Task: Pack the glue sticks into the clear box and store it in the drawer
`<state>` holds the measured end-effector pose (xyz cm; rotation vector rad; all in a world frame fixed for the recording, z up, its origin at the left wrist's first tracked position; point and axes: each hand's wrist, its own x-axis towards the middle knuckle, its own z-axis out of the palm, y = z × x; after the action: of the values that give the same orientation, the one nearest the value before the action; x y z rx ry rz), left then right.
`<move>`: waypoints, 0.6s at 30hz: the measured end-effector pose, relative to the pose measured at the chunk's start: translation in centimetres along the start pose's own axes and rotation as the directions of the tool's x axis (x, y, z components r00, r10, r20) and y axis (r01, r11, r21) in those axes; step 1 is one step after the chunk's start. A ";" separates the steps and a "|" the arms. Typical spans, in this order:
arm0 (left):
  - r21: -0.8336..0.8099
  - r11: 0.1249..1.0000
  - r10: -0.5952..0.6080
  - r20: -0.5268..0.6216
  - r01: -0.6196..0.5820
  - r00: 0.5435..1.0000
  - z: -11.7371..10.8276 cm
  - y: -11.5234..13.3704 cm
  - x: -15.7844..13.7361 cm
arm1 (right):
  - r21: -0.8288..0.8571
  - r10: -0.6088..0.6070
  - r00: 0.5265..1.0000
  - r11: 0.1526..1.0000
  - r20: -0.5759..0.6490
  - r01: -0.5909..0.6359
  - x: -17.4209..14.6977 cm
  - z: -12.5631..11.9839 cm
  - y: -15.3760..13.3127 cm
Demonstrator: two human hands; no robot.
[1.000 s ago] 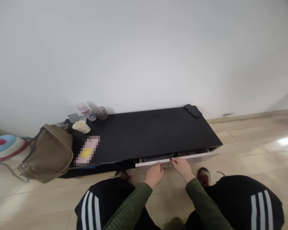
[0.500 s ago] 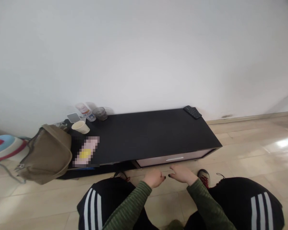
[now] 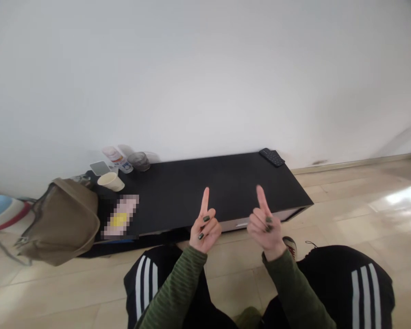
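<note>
My left hand (image 3: pixel 206 228) is raised in front of the low black cabinet (image 3: pixel 178 183), its index finger pointing up. The other fingers are folded shut into the palm, with dark green nails showing and nothing held. Mirroring it, my right hand (image 3: pixel 265 224) also points its index finger upward, the rest curled shut around nothing. Both hands hang in the air apart from each other, seen against the cabinet's front edge. A drawer handle (image 3: pixel 241 225) shows between them, partly covered by my right hand.
On the cabinet's left part are a paper cup (image 3: pixel 111 182), a spray can (image 3: pixel 118 160), a dark glass (image 3: pixel 139 161) and a blurred pink packet (image 3: pixel 123 214). A brown bag (image 3: pixel 65 224) overhangs that end. A small black keypad (image 3: pixel 272 156) lies at the back right corner.
Both hands have risen from low between my knees to in front of the cabinet and turned so that the index fingers point up. The view has shifted slightly.
</note>
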<state>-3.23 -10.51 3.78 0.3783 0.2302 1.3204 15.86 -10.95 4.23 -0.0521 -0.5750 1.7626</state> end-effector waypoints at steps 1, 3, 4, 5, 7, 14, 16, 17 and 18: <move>0.000 1.000 -0.007 -0.028 0.007 1.000 0.0 -0.2 0.4 | 0.019 0.022 0.995 1.000 -0.102 -0.020 0.5 -0.5 0.4; -0.009 1.000 -0.022 -0.016 0.022 1.000 -0.2 -0.7 0.8 | 0.078 0.067 0.984 0.995 -0.164 -0.055 0.9 -1.5 0.8; -0.007 1.000 -0.028 0.003 0.028 1.000 -0.3 -0.8 0.9 | 0.102 0.074 0.983 0.993 -0.169 -0.057 0.9 -1.9 0.9; 0.005 0.999 -0.032 0.018 0.032 0.999 -0.4 -0.9 0.8 | 0.112 0.078 0.982 0.992 -0.172 -0.059 0.8 -2.3 0.9; 0.070 0.997 -0.034 0.022 0.033 0.999 -0.5 -1.0 0.6 | 0.086 0.080 0.978 0.994 -0.191 -0.064 0.1 -3.1 0.8; 0.821 0.562 0.011 -0.130 0.101 0.991 -2.6 -0.9 1.5 | -0.132 0.329 0.697 0.844 -0.638 -0.519 -2.8 -11.4 2.8; 0.989 0.042 0.042 -0.142 0.140 0.989 -3.9 -1.5 1.5 | -0.064 0.335 0.441 0.733 -0.833 -0.677 -3.6 -14.7 3.5; 0.958 -0.240 0.044 -0.149 0.155 0.988 -4.6 -2.1 1.3 | -0.051 0.315 0.385 0.713 -0.867 -0.699 -4.0 -16.1 3.8; 0.864 -0.472 0.041 -0.173 0.172 0.984 -5.2 -2.7 0.9 | -0.046 0.292 0.344 0.700 -0.892 -0.713 -4.2 -17.3 4.0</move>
<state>-2.59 -9.40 -2.02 1.8840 1.7027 0.4867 19.21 -9.42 -13.63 -1.5348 -0.1840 1.8843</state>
